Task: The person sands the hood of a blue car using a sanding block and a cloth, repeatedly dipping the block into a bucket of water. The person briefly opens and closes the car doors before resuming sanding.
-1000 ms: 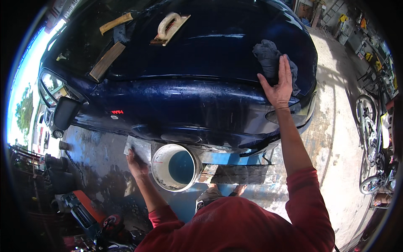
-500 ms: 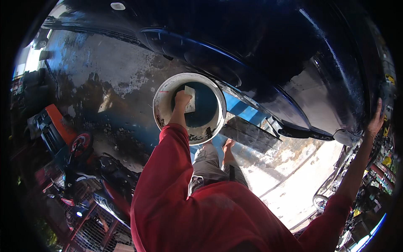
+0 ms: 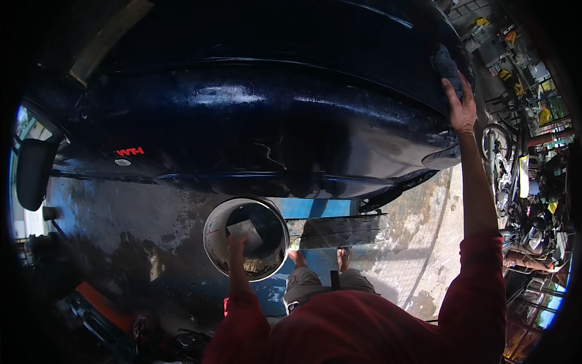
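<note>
My left hand (image 3: pixel 237 247) reaches into a white bucket (image 3: pixel 213 233) of dark water. Its fingers pinch one corner of a pale rectangular sheet (image 3: pixel 247 235) at the water; I cannot make out the sheet's surface. At the right end of a dark blue car (image 3: pixel 242 133), my right hand (image 3: pixel 462 109) is stretched out over the bodywork. A bunched grey-blue cloth (image 3: pixel 445 62) lies there, its lower end between that hand's thumb and fingers. The fingertips are partly lost against the dark paint.
A weathered plank (image 3: pixel 339 232) lies beside the bucket, near my bare feet. The car's mirror (image 3: pixel 37 173) juts out at the left. Bicycles (image 3: pixel 496 148) and clutter crowd the right side. An orange and dark object (image 3: pixel 100 309) stands at lower left.
The view has shifted, showing more of the car. My right hand has moved along the bodywork to the cloth, which was not visible before. My left hand remains in the bucket with the sheet.
</note>
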### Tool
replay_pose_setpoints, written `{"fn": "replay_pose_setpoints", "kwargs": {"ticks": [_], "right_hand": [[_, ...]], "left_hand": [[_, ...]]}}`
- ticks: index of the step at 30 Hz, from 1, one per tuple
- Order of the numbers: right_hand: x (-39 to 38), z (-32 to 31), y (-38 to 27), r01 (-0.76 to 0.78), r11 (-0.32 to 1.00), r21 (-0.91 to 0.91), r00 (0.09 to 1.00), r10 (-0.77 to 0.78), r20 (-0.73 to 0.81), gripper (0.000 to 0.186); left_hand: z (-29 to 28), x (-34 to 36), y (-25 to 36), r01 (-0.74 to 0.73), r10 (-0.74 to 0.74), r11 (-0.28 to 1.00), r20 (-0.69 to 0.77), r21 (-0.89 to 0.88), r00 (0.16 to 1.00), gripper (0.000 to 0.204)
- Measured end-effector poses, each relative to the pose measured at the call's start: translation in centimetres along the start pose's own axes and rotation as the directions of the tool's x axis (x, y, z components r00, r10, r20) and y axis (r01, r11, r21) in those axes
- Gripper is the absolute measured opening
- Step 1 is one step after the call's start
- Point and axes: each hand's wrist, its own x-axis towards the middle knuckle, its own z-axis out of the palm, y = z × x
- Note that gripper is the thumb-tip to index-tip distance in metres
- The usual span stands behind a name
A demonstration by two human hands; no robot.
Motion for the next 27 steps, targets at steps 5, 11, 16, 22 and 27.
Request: {"fn": "replay_pose_setpoints", "kwargs": {"ticks": [5, 11, 16, 22, 27], "right_hand": [[-0.3, -0.7, -0.7, 0.008, 0.997, -0.078, 1.0, -0.009, -0.015, 0.074], [-0.6, -1.6, -0.8, 0.036, 0.983, -0.182, 0.999, -0.031, 0.033, 0.078], [-0.5, -4.4, 3.1, 0.184, 0.977, -0.105, 0.974, -0.167, 0.155, 0.08], [-1.2, -4.9, 6.0, 0.145, 0.985, -0.092, 0.984, -0.133, 0.119, 0.078], [-1.3, -4.3, 6.2, 0.163, 0.983, -0.08, 0.985, -0.157, 0.071, 0.076]], "left_hand": [[-3.2, -8.6, 14.5, -0.013, 0.145, 0.851, 0.211, -0.526, 0.967, 0.038], [3.3, -20.8, 41.3, -0.526, 0.742, 0.599, 0.172, -0.604, 0.648, 0.039], [9.2, -27.9, 60.2, -0.844, 0.737, 0.531, 0.453, 0.069, 0.501, 0.041], [13.6, -28.9, 67.4, -0.851, 0.588, 0.301, 0.619, 0.429, 0.52, 0.057], [16.1, -28.4, 68.0, -0.885, 0.529, 0.259, 0.71, 0.388, 0.466, 0.053]]}}
